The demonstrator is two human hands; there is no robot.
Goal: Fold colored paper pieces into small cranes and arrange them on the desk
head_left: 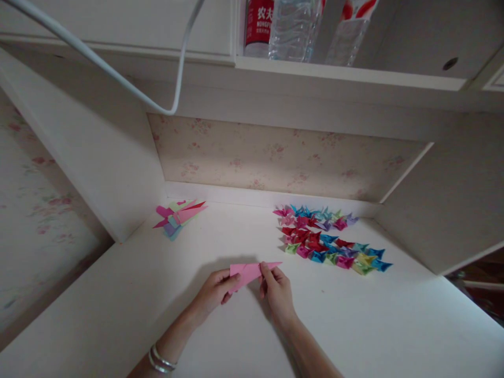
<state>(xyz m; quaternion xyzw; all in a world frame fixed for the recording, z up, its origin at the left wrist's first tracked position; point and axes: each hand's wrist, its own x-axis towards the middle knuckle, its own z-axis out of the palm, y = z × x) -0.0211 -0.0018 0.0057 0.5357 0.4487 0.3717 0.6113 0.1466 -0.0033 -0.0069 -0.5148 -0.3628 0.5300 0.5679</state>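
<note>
A folded piece of pink paper (247, 273), long and tapering to a point on the right, is held just above the white desk (220, 336). My left hand (217, 287) grips its wide left end, thumb on top and fingers beneath. Near the pointed end, my right hand (277, 292) pinches the paper between thumb and fingers. The fingers under the paper are partly hidden.
At the back left lies a pile of coloured paper pieces (173, 219). Several rows of small folded paper figures (315, 242) stand at the back right. Overhead are a shelf (346, 74) with plastic bottles (293, 31) and a white bent lamp arm or cable (118, 79).
</note>
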